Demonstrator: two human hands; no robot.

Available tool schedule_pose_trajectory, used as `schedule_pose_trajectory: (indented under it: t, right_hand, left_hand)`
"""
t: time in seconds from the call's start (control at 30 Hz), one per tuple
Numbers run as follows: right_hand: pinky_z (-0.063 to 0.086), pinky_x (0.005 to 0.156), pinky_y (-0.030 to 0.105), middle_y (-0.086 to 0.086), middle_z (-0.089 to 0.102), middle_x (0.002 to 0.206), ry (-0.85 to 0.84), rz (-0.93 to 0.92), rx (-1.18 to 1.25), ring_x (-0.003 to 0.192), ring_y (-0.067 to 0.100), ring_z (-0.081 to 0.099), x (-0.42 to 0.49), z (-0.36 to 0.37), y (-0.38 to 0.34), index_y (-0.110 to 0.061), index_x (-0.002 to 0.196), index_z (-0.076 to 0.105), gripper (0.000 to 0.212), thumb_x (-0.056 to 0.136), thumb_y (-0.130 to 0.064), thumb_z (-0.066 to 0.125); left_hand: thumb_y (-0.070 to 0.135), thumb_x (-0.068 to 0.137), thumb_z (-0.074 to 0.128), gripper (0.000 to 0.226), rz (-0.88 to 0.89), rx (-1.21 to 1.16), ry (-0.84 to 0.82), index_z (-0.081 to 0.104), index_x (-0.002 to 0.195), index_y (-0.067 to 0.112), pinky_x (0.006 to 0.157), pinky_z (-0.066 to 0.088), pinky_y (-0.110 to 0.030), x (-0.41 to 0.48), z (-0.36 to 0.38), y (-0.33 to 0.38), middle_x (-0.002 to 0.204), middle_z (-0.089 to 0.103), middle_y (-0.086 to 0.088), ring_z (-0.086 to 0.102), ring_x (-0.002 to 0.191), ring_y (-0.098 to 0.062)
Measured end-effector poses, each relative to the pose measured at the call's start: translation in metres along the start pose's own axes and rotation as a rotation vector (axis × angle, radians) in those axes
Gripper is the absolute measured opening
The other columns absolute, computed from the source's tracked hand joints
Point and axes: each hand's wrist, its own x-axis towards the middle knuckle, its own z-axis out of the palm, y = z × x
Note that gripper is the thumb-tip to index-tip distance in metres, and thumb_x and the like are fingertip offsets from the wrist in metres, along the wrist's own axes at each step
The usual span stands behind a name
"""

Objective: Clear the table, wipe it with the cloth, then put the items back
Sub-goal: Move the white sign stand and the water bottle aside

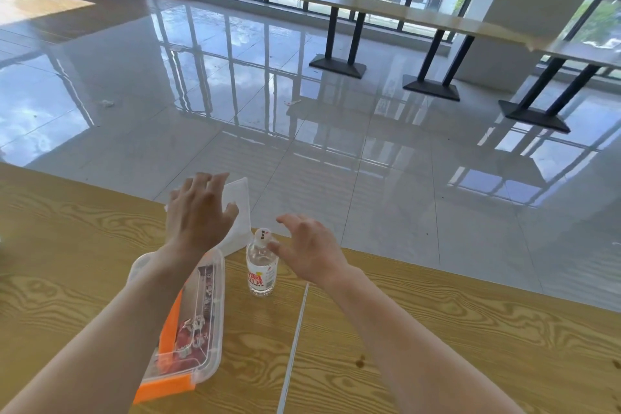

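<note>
Cloth (240,212) at far tabletop (437,329) edge; left hand (198,215) spread flat over it, likely to take it. Right hand (309,249) loose-fingered beside bottle (260,269), empty.

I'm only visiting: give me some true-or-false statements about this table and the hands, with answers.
1. The bottle stands upright with its cap on. True.
2. The right hand grips the bottle. False: its fingers are spread open beside the bottle, wrapped round nothing.
3. The left hand is over the white cloth at the table's far edge. True.
4. The clear box is trimmed in blue. False: its clips are orange.
</note>
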Motion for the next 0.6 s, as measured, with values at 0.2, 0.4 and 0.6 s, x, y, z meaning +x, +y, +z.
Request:
schedule_pose_trajectory:
  t: [0.2, 0.4, 0.6]
  right_hand:
    - [0.049, 0.099, 0.042, 0.006, 0.061, 0.132, 0.047, 0.064, -0.016, 0.120, 0.027, 0.058, -0.035, -0.018, 0.022, -0.019, 0.141, 0.049, 0.056, 0.093, -0.043, 0.065]
    - [0.049, 0.100, 0.042, 0.004, 0.061, 0.136, 0.094, 0.145, -0.033, 0.124, 0.026, 0.057, -0.087, -0.036, 0.056, -0.020, 0.142, 0.049, 0.057, 0.092, -0.044, 0.064]
    - [0.046, 0.099, 0.037, 0.002, 0.059, 0.139, 0.144, 0.254, -0.062, 0.127, 0.023, 0.055, -0.157, -0.053, 0.105, -0.022, 0.142, 0.050, 0.057, 0.091, -0.045, 0.064]
  left_hand:
    - [0.031, 0.085, 0.066, 0.056, 0.080, -0.068, -0.017, 0.050, 0.137, 0.017, 0.090, 0.044, -0.051, -0.036, -0.019, 0.046, 0.125, 0.059, -0.013, 0.056, 0.115, -0.036]
    - [0.033, 0.084, 0.067, 0.055, 0.170, -0.104, -0.055, 0.053, 0.134, 0.018, 0.087, 0.045, -0.049, -0.082, -0.026, 0.098, 0.125, 0.059, -0.010, 0.057, 0.112, -0.033]
    - [0.036, 0.085, 0.065, 0.055, 0.284, -0.121, -0.107, 0.053, 0.135, 0.017, 0.089, 0.045, -0.048, -0.131, -0.019, 0.159, 0.126, 0.060, -0.008, 0.058, 0.113, -0.031]
